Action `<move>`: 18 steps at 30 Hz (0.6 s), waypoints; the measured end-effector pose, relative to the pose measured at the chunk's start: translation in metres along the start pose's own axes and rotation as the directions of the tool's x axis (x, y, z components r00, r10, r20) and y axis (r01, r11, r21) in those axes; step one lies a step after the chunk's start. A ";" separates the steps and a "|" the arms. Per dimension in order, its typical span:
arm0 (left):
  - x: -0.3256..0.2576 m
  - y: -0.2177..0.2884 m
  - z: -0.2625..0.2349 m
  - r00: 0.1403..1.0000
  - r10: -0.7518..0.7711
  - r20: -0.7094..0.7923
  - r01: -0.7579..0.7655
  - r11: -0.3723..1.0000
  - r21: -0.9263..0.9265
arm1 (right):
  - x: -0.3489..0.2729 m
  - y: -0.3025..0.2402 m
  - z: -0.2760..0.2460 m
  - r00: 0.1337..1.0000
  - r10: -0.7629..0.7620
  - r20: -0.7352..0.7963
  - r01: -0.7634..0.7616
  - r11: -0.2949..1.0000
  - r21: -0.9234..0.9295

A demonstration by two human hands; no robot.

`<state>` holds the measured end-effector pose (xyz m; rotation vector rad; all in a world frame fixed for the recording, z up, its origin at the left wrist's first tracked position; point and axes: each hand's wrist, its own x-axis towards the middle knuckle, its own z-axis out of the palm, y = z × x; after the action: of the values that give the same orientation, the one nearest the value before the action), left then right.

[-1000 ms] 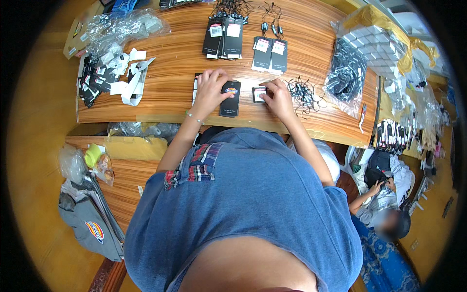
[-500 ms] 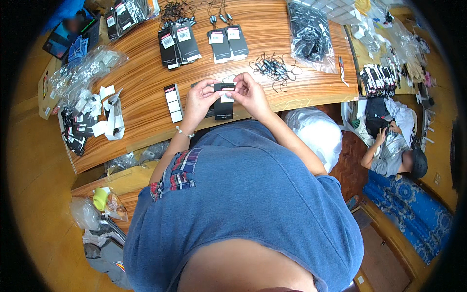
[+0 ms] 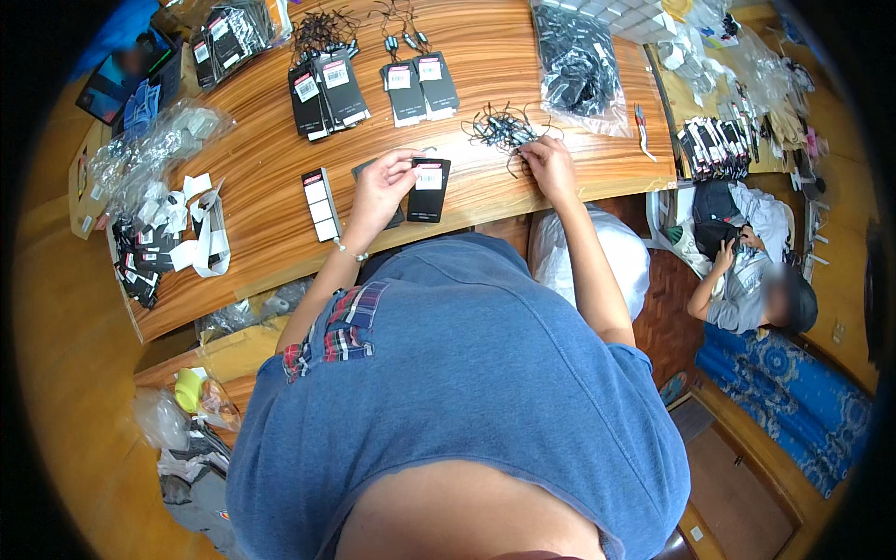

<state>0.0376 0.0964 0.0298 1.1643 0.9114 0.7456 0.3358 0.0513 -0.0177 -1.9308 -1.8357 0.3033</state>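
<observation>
You stood at a long wooden table [image 3: 280, 187] full of small things. Half a second before, both your hands held one black card up together in front of you. Now they had split apart. Your left hand [image 3: 383, 187] had its fingers closed on the black card [image 3: 428, 189], which lay flat on the table at its 3 o'clock side. Your right hand [image 3: 551, 166] had gone out to the tangle of black strings [image 3: 502, 129], just at its 10 o'clock, and its fingers were bent down on them; I could not tell if it had caught one. So it looked like that card was set down and the strings came next.

At 9 o'clock from the card lay a strip of white stickers [image 3: 321, 204]. Finished cards [image 3: 373, 84] sat in rows at 12 o'clock. A clear bag of black bits [image 3: 579, 70] was at 1 o'clock. Nothing stood between your hands and the strings.
</observation>
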 end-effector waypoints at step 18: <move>-0.013 -0.002 -0.001 0.996 -0.014 -0.093 0.016 1.000 0.018 | 0.060 0.003 -0.044 0.922 0.319 0.221 -0.342 0.399 0.851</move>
<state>0.0313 0.0853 0.0308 1.1454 1.0050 0.7860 0.3637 0.1027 0.0277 -1.4391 -0.8756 1.1647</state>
